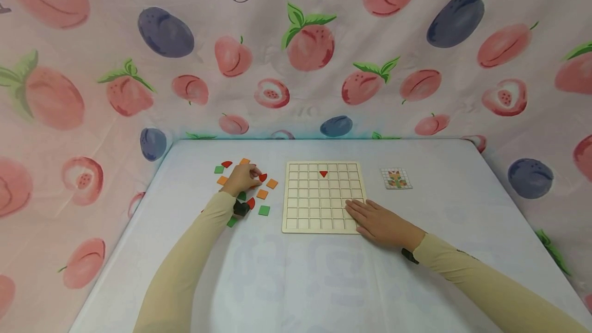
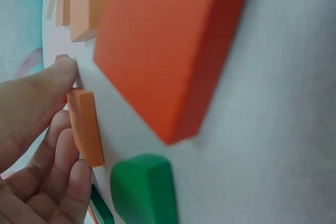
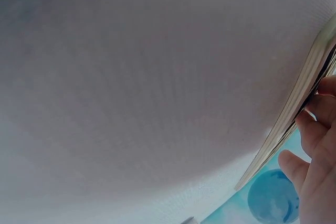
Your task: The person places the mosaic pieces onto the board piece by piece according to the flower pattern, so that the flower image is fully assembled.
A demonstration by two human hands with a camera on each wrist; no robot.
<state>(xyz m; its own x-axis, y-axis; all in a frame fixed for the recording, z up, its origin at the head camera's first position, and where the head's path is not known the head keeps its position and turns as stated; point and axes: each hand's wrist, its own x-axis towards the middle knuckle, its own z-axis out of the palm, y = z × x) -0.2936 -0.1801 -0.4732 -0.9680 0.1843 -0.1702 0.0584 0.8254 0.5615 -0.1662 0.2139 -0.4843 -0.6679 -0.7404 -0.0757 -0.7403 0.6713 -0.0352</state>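
My left hand [image 1: 240, 179] is over the scattered tiles on the left, its thumb and forefinger pinching a red fan-shaped tile [image 1: 262, 177]. In the left wrist view that tile is mostly hidden by the fingers; an orange tile [image 2: 85, 127] lies beside them, with a larger-looking red tile [image 2: 157, 51] and a green tile [image 2: 144, 190] nearer the camera. My right hand [image 1: 383, 222] rests with straight fingers on the lower right edge of a square wooden grid board [image 1: 310, 231]. One red tile [image 1: 324, 174] sits in the board's second row from the top, pointing down.
A small pattern card [image 1: 396, 179] with a flower-like design on a grid lies right of the board. Around the left hand are several loose tiles, among them an orange square [image 1: 272, 184] and a green square [image 1: 264, 210]. Fruit-print cloth [image 1: 296, 107] hangs behind the white table [image 1: 296, 281].
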